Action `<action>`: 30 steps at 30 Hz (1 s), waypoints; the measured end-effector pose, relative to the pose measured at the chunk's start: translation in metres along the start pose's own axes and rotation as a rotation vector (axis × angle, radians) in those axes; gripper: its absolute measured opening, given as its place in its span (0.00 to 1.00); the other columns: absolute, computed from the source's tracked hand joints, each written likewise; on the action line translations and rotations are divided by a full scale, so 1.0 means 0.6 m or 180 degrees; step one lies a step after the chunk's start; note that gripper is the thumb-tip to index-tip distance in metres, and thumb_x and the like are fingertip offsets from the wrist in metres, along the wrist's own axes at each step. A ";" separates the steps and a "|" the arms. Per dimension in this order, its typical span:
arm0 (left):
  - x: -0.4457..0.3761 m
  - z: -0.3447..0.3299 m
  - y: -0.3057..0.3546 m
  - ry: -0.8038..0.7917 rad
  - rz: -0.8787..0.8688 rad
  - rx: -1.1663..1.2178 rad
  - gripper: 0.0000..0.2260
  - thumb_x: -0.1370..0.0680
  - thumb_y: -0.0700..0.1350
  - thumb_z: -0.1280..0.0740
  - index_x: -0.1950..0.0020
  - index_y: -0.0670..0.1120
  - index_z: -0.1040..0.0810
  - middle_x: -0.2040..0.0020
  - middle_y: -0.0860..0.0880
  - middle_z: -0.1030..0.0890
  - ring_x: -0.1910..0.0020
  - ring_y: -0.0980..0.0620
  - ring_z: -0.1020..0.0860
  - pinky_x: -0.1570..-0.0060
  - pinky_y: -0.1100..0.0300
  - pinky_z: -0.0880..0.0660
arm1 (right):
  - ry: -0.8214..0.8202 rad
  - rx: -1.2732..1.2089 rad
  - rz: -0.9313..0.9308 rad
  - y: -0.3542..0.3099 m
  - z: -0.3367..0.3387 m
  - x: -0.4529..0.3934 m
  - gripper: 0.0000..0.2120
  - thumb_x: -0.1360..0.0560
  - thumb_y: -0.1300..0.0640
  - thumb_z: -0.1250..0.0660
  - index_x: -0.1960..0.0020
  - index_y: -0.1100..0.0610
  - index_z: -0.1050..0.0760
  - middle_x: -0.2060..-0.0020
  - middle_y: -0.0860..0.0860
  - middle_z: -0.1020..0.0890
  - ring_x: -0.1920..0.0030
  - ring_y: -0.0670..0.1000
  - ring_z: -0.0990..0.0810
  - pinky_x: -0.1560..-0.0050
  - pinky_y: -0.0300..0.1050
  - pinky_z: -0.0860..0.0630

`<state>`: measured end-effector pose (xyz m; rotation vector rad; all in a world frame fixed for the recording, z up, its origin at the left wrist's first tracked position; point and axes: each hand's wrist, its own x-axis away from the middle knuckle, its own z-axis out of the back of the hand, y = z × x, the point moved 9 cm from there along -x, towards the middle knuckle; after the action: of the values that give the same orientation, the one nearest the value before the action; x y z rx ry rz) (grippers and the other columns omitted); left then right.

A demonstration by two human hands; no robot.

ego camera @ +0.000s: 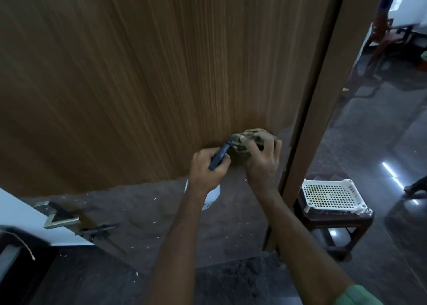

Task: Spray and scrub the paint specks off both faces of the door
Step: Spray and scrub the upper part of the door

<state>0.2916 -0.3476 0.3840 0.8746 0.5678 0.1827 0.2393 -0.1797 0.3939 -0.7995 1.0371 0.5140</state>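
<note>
The wooden door (143, 73) fills most of the view; its lower band (143, 214) looks darker and carries small pale paint specks. My left hand (208, 168) grips the dark trigger head of a spray bottle (219, 154), whose white body (212, 196) shows below my wrist. The nozzle points at a crumpled greenish scrub cloth (247, 140). My right hand (263, 159) holds that cloth bunched against the door face, close to the door's right edge.
A metal door handle (61, 217) and a latch sit at the lower left. Right of the door edge, a white perforated basket (332, 195) rests on a dark wooden stool (332, 226). Beyond lie glossy dark floor, chairs and someone's foot (416, 187).
</note>
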 end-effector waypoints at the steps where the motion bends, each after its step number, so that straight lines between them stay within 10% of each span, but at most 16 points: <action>1: -0.002 -0.006 0.002 -0.0010 -0.0008 -0.0005 0.16 0.24 0.50 0.35 0.67 0.40 0.27 0.72 0.41 0.25 0.72 0.38 0.26 0.70 0.44 0.29 | 0.0007 0.0012 -0.0017 0.004 -0.002 0.002 0.15 0.14 0.60 0.41 0.44 0.56 0.15 0.43 0.58 0.22 0.46 0.60 0.26 0.48 0.46 0.26; 7: -0.008 -0.031 0.026 -0.0054 -0.0097 0.0016 0.16 0.23 0.45 0.34 0.69 0.43 0.29 0.74 0.43 0.28 0.73 0.41 0.28 0.71 0.45 0.31 | -0.0930 0.0032 0.0174 0.048 -0.031 0.116 0.12 0.24 0.65 0.36 0.45 0.56 0.18 0.41 0.57 0.24 0.47 0.61 0.27 0.59 0.55 0.22; 13: -0.019 -0.044 0.033 -0.0105 -0.0117 -0.0014 0.16 0.23 0.48 0.34 0.68 0.40 0.28 0.73 0.41 0.26 0.72 0.39 0.27 0.70 0.43 0.30 | 0.0066 0.0026 -0.0340 0.064 0.014 -0.012 0.16 0.23 0.70 0.32 0.41 0.55 0.17 0.41 0.58 0.24 0.45 0.61 0.26 0.44 0.43 0.29; 19: -0.032 -0.072 0.061 -0.0263 -0.0169 -0.0019 0.17 0.24 0.50 0.36 0.68 0.40 0.27 0.71 0.41 0.24 0.70 0.38 0.24 0.67 0.42 0.28 | -0.0679 0.0075 -0.0410 0.108 -0.012 0.087 0.15 0.27 0.69 0.30 0.43 0.57 0.21 0.39 0.58 0.25 0.45 0.61 0.28 0.56 0.57 0.22; 25: -0.052 -0.107 0.095 -0.0331 -0.0264 0.0017 0.17 0.25 0.52 0.36 0.66 0.39 0.24 0.70 0.41 0.21 0.69 0.39 0.22 0.66 0.42 0.26 | 0.0275 -0.0092 -0.0718 0.118 0.044 -0.052 0.08 0.20 0.58 0.32 0.44 0.58 0.17 0.39 0.58 0.22 0.43 0.58 0.27 0.42 0.36 0.32; 30: -0.065 -0.136 0.123 -0.0406 -0.0277 0.0102 0.17 0.26 0.52 0.37 0.66 0.39 0.24 0.70 0.41 0.21 0.69 0.39 0.21 0.66 0.41 0.26 | -0.0182 -0.0054 -0.0824 0.138 0.028 0.039 0.11 0.24 0.66 0.28 0.42 0.58 0.17 0.39 0.56 0.23 0.44 0.58 0.27 0.49 0.53 0.24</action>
<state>0.2205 -0.2602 0.4146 0.8842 0.4897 0.0383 0.1998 -0.1150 0.3498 -0.9138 0.8624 0.3228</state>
